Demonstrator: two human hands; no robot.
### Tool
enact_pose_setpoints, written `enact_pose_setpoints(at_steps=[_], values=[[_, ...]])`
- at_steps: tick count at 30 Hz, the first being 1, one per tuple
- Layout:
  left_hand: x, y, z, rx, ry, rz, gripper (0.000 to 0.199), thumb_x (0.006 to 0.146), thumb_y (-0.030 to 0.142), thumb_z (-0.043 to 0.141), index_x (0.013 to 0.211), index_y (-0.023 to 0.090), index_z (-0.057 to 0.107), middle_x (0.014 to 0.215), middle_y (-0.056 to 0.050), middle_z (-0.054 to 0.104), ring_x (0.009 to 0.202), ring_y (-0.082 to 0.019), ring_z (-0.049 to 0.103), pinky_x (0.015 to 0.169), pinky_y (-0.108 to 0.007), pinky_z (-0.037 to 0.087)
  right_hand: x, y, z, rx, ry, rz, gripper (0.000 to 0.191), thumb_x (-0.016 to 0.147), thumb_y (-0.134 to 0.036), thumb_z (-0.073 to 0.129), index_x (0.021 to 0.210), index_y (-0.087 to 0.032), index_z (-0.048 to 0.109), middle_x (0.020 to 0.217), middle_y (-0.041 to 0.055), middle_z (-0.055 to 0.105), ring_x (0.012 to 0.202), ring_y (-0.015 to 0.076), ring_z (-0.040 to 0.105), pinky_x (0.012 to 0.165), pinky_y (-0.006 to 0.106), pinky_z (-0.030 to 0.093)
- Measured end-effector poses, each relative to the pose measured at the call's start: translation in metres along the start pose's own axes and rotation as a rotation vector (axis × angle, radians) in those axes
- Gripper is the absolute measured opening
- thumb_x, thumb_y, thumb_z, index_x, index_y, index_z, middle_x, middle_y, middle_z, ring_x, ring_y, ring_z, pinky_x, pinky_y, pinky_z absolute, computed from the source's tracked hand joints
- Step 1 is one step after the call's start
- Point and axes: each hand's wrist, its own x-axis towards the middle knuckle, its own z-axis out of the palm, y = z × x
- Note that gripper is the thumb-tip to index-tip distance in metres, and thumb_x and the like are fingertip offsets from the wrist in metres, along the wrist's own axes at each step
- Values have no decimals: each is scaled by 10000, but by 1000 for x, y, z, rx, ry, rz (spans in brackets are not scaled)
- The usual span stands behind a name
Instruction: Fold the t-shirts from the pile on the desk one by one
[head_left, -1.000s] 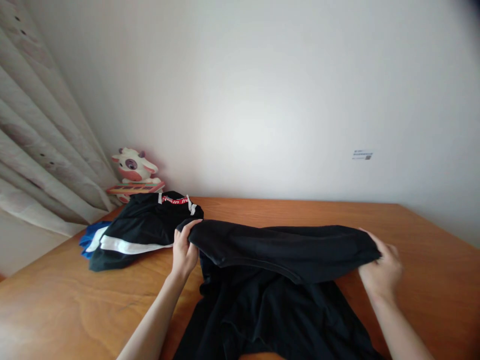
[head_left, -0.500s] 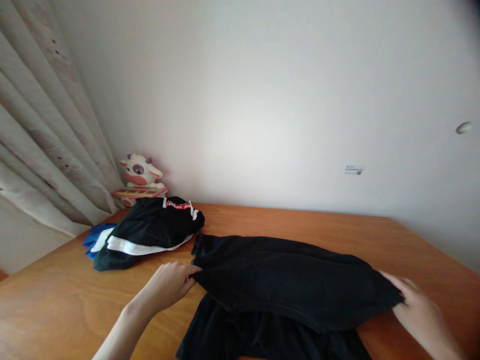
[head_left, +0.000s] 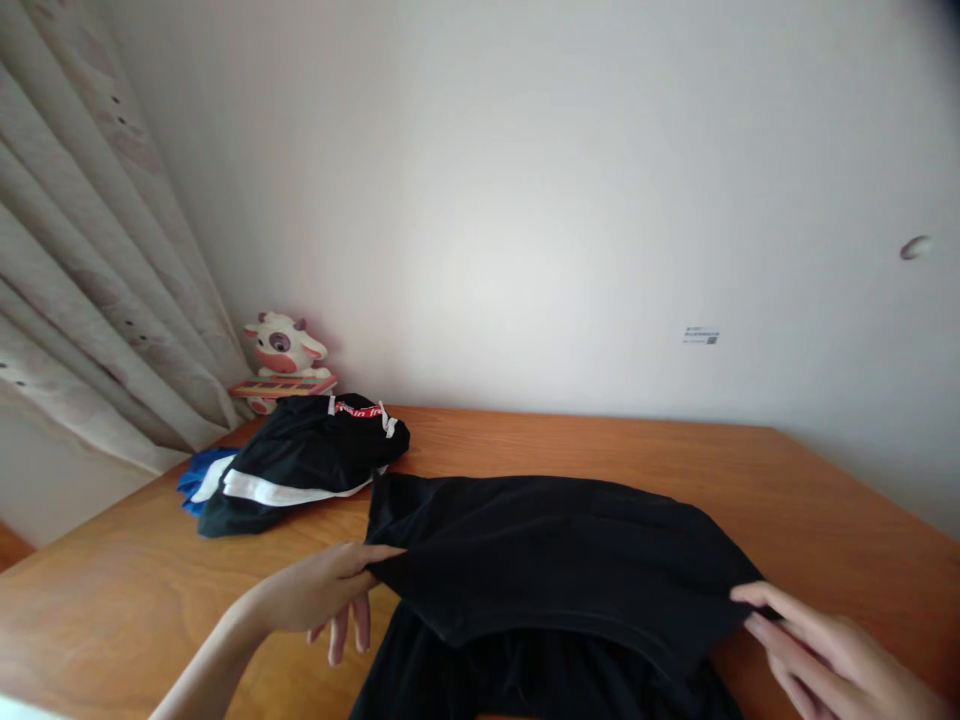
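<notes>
A black garment (head_left: 570, 550) is spread across the wooden table, its near part bunched in dark folds at the bottom edge of the view. My left hand (head_left: 326, 595) pinches its left corner between thumb and forefinger, with the other fingers hanging loose below. On the right, my right hand (head_left: 817, 640) holds the opposite corner between thumb and fingers. Between the two hands the cloth is drawn out wide, its near edge curving above the folds beneath.
Other clothes lie at the left: a black garment with white stripes (head_left: 300, 460) over a blue and white one (head_left: 201, 478). Behind them sits a cow toy with a keyboard (head_left: 285, 350). A curtain (head_left: 97, 260) hangs at the left, beside the wall (head_left: 525, 200).
My right hand has moved left and slightly down with its corner. The lower fingers of my left hand have spread, and the cloth lies smoother and a little farther left.
</notes>
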Motion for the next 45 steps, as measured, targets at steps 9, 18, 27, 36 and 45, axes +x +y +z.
enact_pose_setpoints(at_steps=[9,18,27,36,45], values=[[74,49,-65,-401,415,179,481,810,497,644,1142,152,687,1039,-159,789,981,-291,760,871,-409,579,114,-79,-13,527,-225,323,607,710,-651,706,1113,-202,640,1069,190,781,1051,347,742,953,499,582],[146,71,-32,356,803,465,392,959,377,549,1257,151,667,1389,-175,639,1365,-298,547,1178,-453,388,164,-92,45,-233,140,-217,566,917,-615,476,1266,-203,644,1470,184,564,1378,349,522,1168,550,378],[138,0,43,592,673,300,479,998,404,507,1408,170,588,1582,-179,454,1482,-336,400,1212,-548,323,88,-14,95,-482,142,-116,610,964,-614,358,1273,-190,670,1431,175,605,1321,370,576,1097,580,452],[75,15,46,553,443,355,580,776,537,784,1253,228,667,1157,-92,717,1063,-306,693,897,-389,562,51,-58,84,-350,87,-54,503,815,-665,601,1090,-256,696,1052,107,721,980,327,726,773,434,598],[70,32,13,432,923,612,289,956,188,467,1139,213,689,1093,-89,655,1020,-217,653,921,-337,539,61,-76,39,48,378,-94,417,868,-645,560,985,-261,672,1027,99,752,947,270,734,828,364,599]])
